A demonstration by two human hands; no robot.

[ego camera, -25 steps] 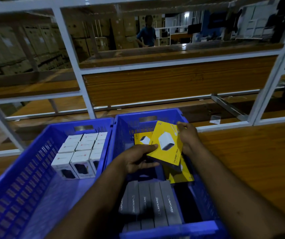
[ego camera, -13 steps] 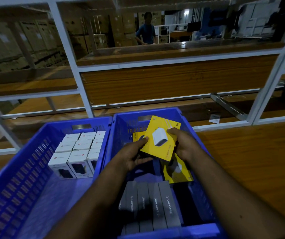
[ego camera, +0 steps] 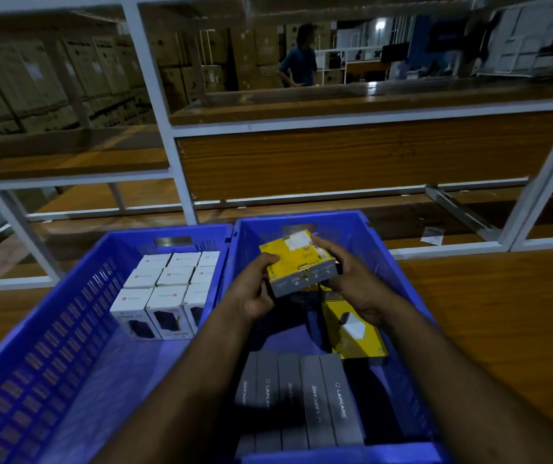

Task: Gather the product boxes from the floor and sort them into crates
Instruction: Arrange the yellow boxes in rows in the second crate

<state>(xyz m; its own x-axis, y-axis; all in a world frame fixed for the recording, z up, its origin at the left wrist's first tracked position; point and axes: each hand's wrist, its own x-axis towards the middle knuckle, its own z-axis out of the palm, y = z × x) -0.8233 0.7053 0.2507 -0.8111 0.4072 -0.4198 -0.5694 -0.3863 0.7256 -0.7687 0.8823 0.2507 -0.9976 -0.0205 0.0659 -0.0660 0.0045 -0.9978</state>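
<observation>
Hands over right blue crate [ego camera: 379, 259], both gripping yellow box [ego camera: 296, 262] held above crate interior, grey edge facing camera. Left hand [ego camera: 255, 289] clasps box's left side; right hand [ego camera: 352, 279] curls round right side. 2nd yellow box [ego camera: 355, 329] lies inside crate below, grey Lapcare boxes [ego camera: 301, 403] in row nr front wall. Left blue crate [ego camera: 50, 329] alongside, touching, w/ white boxes [ego camera: 167, 289] packed at far end. White shelf frame [ego camera: 164, 128] behind.

White metal racking [ego camera: 162, 105] with wooden shelves [ego camera: 352, 155] (dimly lit), cartons [ego camera: 67, 75] stacked behind, wood-grain floor [ego camera: 502, 313].
</observation>
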